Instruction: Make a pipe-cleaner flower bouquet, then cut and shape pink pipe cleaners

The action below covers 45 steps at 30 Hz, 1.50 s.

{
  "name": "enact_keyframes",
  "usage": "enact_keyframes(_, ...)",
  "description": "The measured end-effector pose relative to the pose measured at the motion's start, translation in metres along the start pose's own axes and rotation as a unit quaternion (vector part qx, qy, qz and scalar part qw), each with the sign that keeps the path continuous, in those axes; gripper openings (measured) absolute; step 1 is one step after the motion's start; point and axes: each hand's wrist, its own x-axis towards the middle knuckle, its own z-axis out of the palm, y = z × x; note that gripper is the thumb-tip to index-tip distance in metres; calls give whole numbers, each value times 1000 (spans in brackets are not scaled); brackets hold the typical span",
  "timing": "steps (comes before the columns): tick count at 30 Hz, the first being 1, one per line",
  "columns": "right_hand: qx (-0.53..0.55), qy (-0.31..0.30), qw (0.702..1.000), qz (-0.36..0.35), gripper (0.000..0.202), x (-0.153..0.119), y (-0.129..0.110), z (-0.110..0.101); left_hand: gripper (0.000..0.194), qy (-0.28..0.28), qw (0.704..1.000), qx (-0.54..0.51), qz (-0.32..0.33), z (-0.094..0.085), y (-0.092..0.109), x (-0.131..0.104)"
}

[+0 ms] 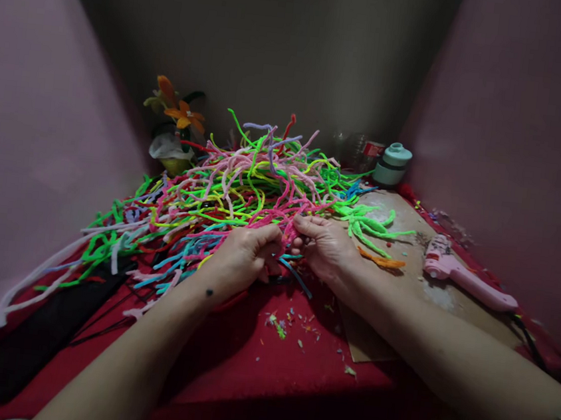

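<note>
Close together at the front of a big heap of coloured pipe cleaners (243, 179), my two hands are closed on a bunch of bright pink pipe cleaners (289, 232). My left hand (249, 250) is curled with its thumb towards the pink bunch. From the other side, my right hand (329, 247) pinches it between thumb and fingertips. Part of the bunch is hidden by my fingers. Just right of my right hand lies a green pipe-cleaner shape (366, 224) with several leaf-like arms, and an orange piece (380, 260) sits below it.
A pink glue gun (468, 280) lies on a stained cardboard sheet (421, 302) at the right. Behind stand a pale teal-lidded jar (393, 163) and orange flowers (185, 114) in a pot. Scraps (278, 327) dot the red cloth (244, 366); a black strip (37, 331) lies left.
</note>
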Motion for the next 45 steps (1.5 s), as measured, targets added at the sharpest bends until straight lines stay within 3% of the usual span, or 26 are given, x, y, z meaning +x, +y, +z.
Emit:
enact_keyframes(4,1,-12,1000,1,29,0,-1,1,12,4,999,42,13,0,4,-1)
enact_keyframes(10,-59,9,997,-57,25,1,-1,1,18,-51,986,-111,-111,-7,12,0)
enact_keyframes(19,-36,-21,999,-29,25,-2,6,-1,18,68,982,-131,-116,-2,14,3)
enact_keyframes(23,-73,-15,997,-11,22,-5,7,2,19,63,983,-134,-111,-3,11,5)
enact_keyframes(28,-164,-10,984,-72,17,-7,8,2,20,124,982,-118,-83,-6,14,6)
enact_keyframes(37,-285,12,949,-132,10,-14,9,7,22,82,980,-92,-154,-1,14,5)
enact_keyframes(45,-276,14,954,-116,7,-15,6,9,15,97,980,-134,-111,5,14,3)
